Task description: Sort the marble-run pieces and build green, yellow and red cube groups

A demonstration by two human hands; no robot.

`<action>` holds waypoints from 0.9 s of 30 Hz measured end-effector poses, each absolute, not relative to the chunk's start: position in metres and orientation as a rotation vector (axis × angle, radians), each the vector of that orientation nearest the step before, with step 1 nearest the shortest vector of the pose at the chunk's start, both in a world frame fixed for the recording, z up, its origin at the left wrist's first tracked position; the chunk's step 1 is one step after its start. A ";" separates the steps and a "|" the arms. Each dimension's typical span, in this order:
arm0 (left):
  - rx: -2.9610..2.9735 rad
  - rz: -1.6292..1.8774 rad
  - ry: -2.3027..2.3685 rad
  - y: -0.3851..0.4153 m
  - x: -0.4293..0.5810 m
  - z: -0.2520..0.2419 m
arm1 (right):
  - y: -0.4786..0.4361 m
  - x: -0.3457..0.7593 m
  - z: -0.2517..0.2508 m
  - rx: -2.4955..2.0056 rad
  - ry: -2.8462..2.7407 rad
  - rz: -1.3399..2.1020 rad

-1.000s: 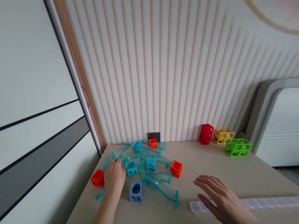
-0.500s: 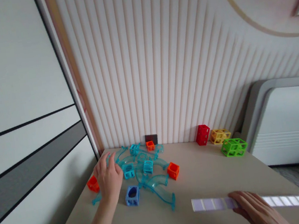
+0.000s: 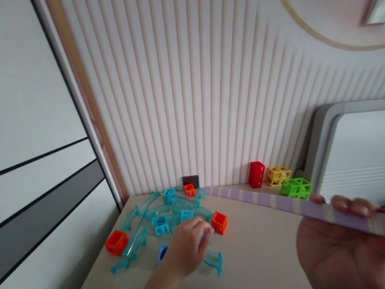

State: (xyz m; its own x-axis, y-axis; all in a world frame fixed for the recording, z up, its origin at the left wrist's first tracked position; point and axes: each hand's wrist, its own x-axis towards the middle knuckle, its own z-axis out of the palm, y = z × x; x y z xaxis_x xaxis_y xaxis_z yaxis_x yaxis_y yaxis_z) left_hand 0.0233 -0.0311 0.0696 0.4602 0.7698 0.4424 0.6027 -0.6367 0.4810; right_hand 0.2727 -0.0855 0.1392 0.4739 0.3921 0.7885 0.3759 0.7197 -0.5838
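- Right hand [image 3: 353, 248]: palm up, fingers curled round a purple strip [image 3: 280, 202], gripping it above the table [image 3: 258, 245]; the strip's far end points to 10 o'clock.
- Left hand [image 3: 189, 246]: half open, fingers bent, over the toy pieces; I cannot tell whether it touches or holds anything.
- Around the left hand: a blue block [image 3: 161, 252], partly hidden, just beside it at 9 o'clock; a turquoise cube [image 3: 160, 225] near at 10; an orange cube [image 3: 219, 222] near at 2.
- Farther from it: clear blue track [image 3: 135, 242] at 9 to 10, with an orange box [image 3: 116, 243] beyond.
- Well apart, by the wall [image 3: 175, 79]: a red block [image 3: 257, 175] and yellow frame [image 3: 278, 175] at 2, a green frame [image 3: 296, 189] nearer 3.
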 end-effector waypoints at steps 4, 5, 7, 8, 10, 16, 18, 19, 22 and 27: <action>2.106 1.059 0.939 -0.039 0.047 0.066 | -0.053 0.232 0.142 -0.460 -0.778 0.426; 1.964 1.120 0.895 -0.038 0.050 0.063 | -0.046 0.225 0.134 -0.413 -0.734 0.543; 1.686 1.214 0.840 -0.034 0.051 0.056 | -0.034 0.215 0.111 -0.391 -0.664 0.733; 1.557 1.254 0.831 -0.031 0.051 0.052 | -0.029 0.212 0.097 -0.398 -0.641 0.812; 1.339 1.356 0.845 -0.026 0.049 0.046 | -0.023 0.208 0.072 -0.434 -0.581 0.937; 1.004 1.586 0.780 -0.024 0.043 0.035 | -0.020 0.200 0.038 -0.532 -0.504 1.197; 1.004 1.555 0.782 -0.026 0.041 0.032 | -0.020 0.201 0.035 -0.540 -0.542 1.234; 1.019 1.532 0.787 -0.026 0.040 0.030 | -0.020 0.201 0.034 -0.546 -0.561 1.241; 1.047 1.490 0.810 -0.027 0.038 0.025 | -0.018 0.206 0.031 -0.584 -0.582 1.245; 1.102 1.450 0.796 -0.027 0.038 0.020 | -0.012 0.215 0.029 -0.602 -0.568 1.303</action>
State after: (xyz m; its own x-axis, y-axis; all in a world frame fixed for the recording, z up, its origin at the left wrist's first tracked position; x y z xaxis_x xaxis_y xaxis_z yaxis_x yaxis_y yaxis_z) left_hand 0.0384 -0.0270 0.0195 0.0274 0.9790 0.2018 -0.3554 -0.1792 0.9174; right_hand 0.2150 -0.0125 0.0293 0.1749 0.9834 0.0477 -0.7041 0.1588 -0.6921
